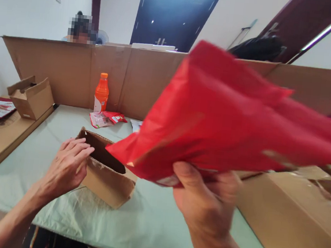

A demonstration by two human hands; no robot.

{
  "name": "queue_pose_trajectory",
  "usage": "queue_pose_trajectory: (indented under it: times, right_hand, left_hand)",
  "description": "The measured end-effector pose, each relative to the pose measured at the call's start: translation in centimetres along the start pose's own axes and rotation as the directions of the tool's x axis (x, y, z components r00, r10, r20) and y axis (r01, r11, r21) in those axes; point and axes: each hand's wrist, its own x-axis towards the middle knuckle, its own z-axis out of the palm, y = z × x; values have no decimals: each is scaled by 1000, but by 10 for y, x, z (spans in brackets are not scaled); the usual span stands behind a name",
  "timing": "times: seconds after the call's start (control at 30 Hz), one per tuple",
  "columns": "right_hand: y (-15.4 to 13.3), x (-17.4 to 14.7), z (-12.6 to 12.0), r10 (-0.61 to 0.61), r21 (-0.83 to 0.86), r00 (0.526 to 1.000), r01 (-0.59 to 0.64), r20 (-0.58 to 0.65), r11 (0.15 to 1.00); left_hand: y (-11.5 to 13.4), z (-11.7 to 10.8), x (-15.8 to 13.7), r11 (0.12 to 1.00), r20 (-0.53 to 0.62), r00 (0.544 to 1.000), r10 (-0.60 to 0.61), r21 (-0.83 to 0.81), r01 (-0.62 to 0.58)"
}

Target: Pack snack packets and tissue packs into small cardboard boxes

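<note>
My right hand (207, 199) is closed around the lower edge of some glossy red plastic bags (207, 116), thumb on the near side. They are held up in the air, blurred at the right end, and I cannot tell how many there are. A small open-topped cardboard box (107, 183) stands on the table below their left tip. At its left end is my left hand (71, 161), with fingers stretched out over the rim. The dark inside of the box is partly hidden by the bags and my fingers.
Behind stand an orange-capped drink bottle (101, 93) and small snack packets (107, 119) before a cardboard partition (109, 63). Another small box (33, 100) sits on a flat carton (6, 143) at left. A large carton (288, 216) fills the right. A person (80, 30) is beyond the partition.
</note>
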Motion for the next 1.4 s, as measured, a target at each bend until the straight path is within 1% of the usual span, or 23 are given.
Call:
queue_pose_trajectory:
  times: [0.1,0.13,0.2,0.27,0.33,0.43,0.47,0.5,0.53,0.63,0.73,0.83,0.9,0.93,0.97,1.0,1.07,1.13,1.2,1.23,1.3,1.33,1.4]
  right_hand:
    - [5,5,21,-18,-36,983,25,185,999]
    - [6,5,26,0,-64,959,19,282,998]
    - [10,7,32,72,-167,879,9,471,986]
    - [15,11,36,177,-335,772,49,610,941]
    - [18,16,40,318,-525,643,155,696,837]
    - [23,22,52,532,-674,419,373,736,638]
    - [26,22,58,576,-680,362,426,733,597]
    - [28,21,63,604,-676,320,462,730,574]
    - [31,19,68,618,-671,293,482,730,564]
    - [40,12,78,622,-653,252,485,741,582]
    - [43,8,80,603,-632,231,459,764,624]
    - [41,8,73,578,-609,215,425,787,670]
    - [40,8,63,529,-575,231,389,817,720]
    - [38,8,57,467,-537,266,354,843,766]
    - [37,8,50,382,-480,327,309,864,821]
    - [36,8,42,284,-409,407,261,868,874]
    - [34,10,24,121,-283,591,189,797,940]
    - [37,17,4,54,-268,757,162,651,950]
    - [51,28,-14,44,-339,881,134,471,931]
    - [62,35,-23,64,-405,921,106,384,908]
    - [94,51,-39,148,-562,957,18,248,827]
    - [114,59,-46,207,-649,957,-27,202,760]
    - [155,74,-55,279,-737,948,-81,150,671]
  left_hand:
    - [-3,2,-5,1000,-12,1000,-1,18,1]
    - [-2,1,-8,1000,-19,1000,-2,19,2]
    - [1,-2,-14,1000,-36,999,-3,15,4]
    - [5,-4,-18,1000,-41,999,-3,6,4]
    - [9,-5,-19,1000,-31,999,-7,-8,7]
    - [14,-4,-17,998,-2,1000,-2,-56,2]
    - [16,-4,-16,997,6,1000,6,-74,-5]
    - [17,-3,-15,996,13,1000,13,-89,-12]
    - [19,-2,-14,995,17,1000,20,-99,-18]
    - [24,-1,-15,993,3,1000,19,-114,-19]
    - [28,-1,-17,992,-27,1000,4,-124,-7]
    - [32,-1,-18,992,-50,999,-7,-130,1]
    - [34,-1,-17,991,-52,999,-16,-130,10]
    - [34,-2,-16,992,-49,999,-20,-129,14]
    - [34,-2,-16,992,-44,999,-23,-129,17]
    - [34,-3,-15,991,-38,999,-23,-130,17]
    - [33,-6,-14,991,-16,1000,-16,-132,13]
    - [32,-10,-11,992,25,1000,1,-127,2]
    - [30,-14,-7,993,68,998,18,-121,-10]
    - [29,-16,-4,993,82,996,26,-121,-16]
    - [28,-18,1,992,95,995,41,-125,-29]
    - [27,-18,4,991,98,994,51,-127,-39]
    - [24,-17,6,992,83,995,54,-119,-44]
